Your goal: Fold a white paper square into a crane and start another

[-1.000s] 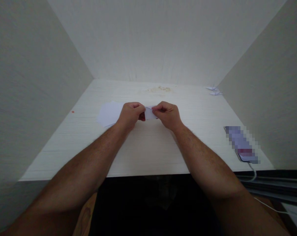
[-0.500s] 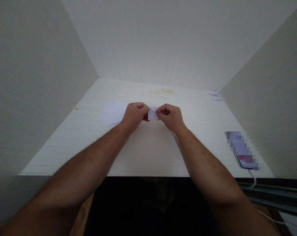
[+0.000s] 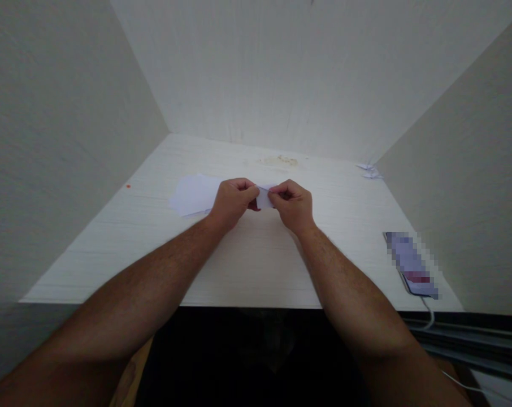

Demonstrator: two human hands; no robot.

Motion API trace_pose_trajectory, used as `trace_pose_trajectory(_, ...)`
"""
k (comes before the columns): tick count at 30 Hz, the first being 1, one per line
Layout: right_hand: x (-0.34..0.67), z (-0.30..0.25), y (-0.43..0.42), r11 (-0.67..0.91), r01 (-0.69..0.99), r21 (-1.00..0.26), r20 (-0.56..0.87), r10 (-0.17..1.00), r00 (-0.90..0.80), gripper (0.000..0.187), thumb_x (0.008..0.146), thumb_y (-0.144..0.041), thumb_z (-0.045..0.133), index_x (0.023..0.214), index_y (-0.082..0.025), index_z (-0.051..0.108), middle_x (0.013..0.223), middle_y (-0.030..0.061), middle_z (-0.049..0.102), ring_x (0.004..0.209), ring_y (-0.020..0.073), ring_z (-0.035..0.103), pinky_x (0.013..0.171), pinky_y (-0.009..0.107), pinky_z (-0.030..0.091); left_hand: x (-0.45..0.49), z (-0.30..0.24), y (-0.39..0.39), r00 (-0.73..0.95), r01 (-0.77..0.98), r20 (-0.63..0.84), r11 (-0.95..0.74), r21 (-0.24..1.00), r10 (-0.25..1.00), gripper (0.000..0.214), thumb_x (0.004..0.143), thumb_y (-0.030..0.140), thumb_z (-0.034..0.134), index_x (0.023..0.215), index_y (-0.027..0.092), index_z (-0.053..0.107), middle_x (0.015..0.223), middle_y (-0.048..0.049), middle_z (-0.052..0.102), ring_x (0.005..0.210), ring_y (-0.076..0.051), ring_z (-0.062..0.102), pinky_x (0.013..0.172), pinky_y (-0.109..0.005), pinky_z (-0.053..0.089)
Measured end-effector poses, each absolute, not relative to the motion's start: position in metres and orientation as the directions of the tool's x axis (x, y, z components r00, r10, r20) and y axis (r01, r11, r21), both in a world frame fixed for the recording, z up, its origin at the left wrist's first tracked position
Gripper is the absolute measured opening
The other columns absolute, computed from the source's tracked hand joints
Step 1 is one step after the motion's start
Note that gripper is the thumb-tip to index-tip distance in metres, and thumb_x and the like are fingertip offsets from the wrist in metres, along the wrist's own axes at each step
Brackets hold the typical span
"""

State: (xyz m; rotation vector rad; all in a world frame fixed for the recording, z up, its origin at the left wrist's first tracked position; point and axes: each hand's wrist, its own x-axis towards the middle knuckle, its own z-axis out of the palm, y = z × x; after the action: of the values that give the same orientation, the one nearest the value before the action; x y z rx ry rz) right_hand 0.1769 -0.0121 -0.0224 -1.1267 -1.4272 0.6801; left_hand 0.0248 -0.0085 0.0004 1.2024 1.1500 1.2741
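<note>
A small piece of white paper [image 3: 263, 199], with a folded edge along its top, is held between my two hands just over the white table. My left hand [image 3: 234, 200] pinches its left side, thumb on top and fingers curled beneath. On the right side, my right hand [image 3: 293, 202] grips the paper between thumb and fingertips. Beside and partly behind my left hand lie loose white sheets of paper [image 3: 194, 195], spread over one another. The fingers cover much of the held paper's sides.
A phone [image 3: 411, 264], its screen blurred, lies near the right front edge with a white cable [image 3: 429, 316] hanging off. Small folded white papers [image 3: 370, 170] sit in the far right corner. An orange speck [image 3: 128, 186] is at left. Walls enclose the table [image 3: 247, 265] on three sides.
The slanted fold on the held paper now lies flatter along its top edge, and my fingertips have shifted slightly on it. The whole view has moved a little.
</note>
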Motion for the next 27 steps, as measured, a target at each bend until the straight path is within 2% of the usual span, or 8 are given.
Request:
trace_pose_trajectory(9, 0.1809, -0.0195, -0.0144, 0.448, 0.284, -0.848, 0.464, 0.886, -0.014, 0.006, 0.076, -0.025, 0.066, 0.075, -0.022, 0.071, 0.065, -0.0027, 0.066, 0.059, 0.0108, 0.055, 0.059, 0.027, 0.044, 0.0241, 0.0013, -0.0061, 0.007, -0.118, -0.021, 0.022, 0.993, 1.0, 0.012, 0.064, 0.021, 0.067, 0.059, 0.016, 0.057, 0.053, -0.0004, 0.058, 0.047, -0.011, 0.056, 0.046, -0.024, 0.05)
trace_pose_trajectory(13, 0.183, -0.0159, -0.0143, 0.432, 0.249, -0.867, 0.432, 0.9, -0.057, 0.01, 0.075, -0.023, 0.063, 0.075, -0.022, 0.073, 0.067, -0.0019, 0.068, 0.06, 0.011, 0.058, 0.058, 0.026, 0.045, 0.0237, 0.0035, -0.0062, 0.016, -0.112, -0.019, 0.021, 0.993, 1.0, 0.011, 0.065, 0.02, 0.066, 0.06, 0.017, 0.057, 0.053, -0.0002, 0.058, 0.047, -0.011, 0.056, 0.047, -0.024, 0.051)
trace_pose_trajectory(27, 0.187, -0.017, -0.0111, 0.436, 0.259, -0.862, 0.433, 0.898, -0.072, 0.008, 0.073, -0.022, 0.068, 0.075, -0.022, 0.075, 0.074, -0.0002, 0.072, 0.065, 0.0114, 0.061, 0.062, 0.027, 0.049, 0.0262, 0.0006, -0.0058, -0.013, -0.17, -0.013, 0.011, 0.985, 1.0, 0.012, 0.065, 0.019, 0.068, 0.059, 0.016, 0.058, 0.053, 0.0016, 0.056, 0.048, -0.011, 0.055, 0.048, -0.026, 0.053)
